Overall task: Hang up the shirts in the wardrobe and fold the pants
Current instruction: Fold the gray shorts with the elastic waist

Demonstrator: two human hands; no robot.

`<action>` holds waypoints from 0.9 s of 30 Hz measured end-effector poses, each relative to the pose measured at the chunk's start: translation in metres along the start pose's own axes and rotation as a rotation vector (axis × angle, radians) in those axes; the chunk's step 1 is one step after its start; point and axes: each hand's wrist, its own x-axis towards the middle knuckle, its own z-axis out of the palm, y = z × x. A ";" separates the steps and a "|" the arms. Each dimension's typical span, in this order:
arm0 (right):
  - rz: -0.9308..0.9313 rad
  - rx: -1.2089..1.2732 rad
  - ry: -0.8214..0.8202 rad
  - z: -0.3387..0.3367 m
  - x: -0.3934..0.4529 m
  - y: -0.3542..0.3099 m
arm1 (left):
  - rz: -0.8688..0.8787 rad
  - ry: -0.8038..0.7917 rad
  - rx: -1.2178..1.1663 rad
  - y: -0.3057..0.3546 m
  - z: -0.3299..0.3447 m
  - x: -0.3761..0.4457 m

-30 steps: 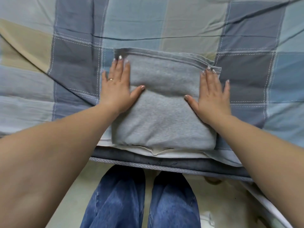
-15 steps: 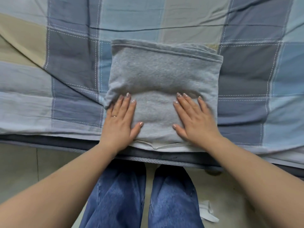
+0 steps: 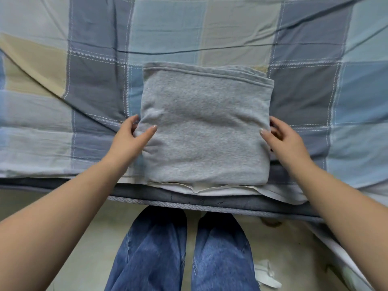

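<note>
Near edge risk: the folded grey fleece pants (image 3: pixel 204 127) sit at the bed's front edge on the blue-and-beige checked bedspread (image 3: pixel 304 95); a tug toward the person could tip them to the floor.
Left hand (image 3: pixel 131 141): thumb on top, fingers curled round the left edge, pinching it.
Right hand (image 3: pixel 283 139): likewise clamped on the right edge.
Fold risk: an uneven lift could let the layers slide open.
Writing: none readable.
</note>
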 end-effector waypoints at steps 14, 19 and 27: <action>0.214 0.509 -0.223 -0.031 -0.063 -0.090 | -0.090 -0.420 -0.391 0.122 -0.017 -0.059; 0.157 0.605 -0.197 -0.092 -0.143 -0.149 | -0.008 -0.524 -0.426 0.192 -0.055 -0.136; 0.008 0.735 -0.111 -0.177 -0.306 -0.236 | 0.154 -0.661 -0.465 0.298 -0.098 -0.247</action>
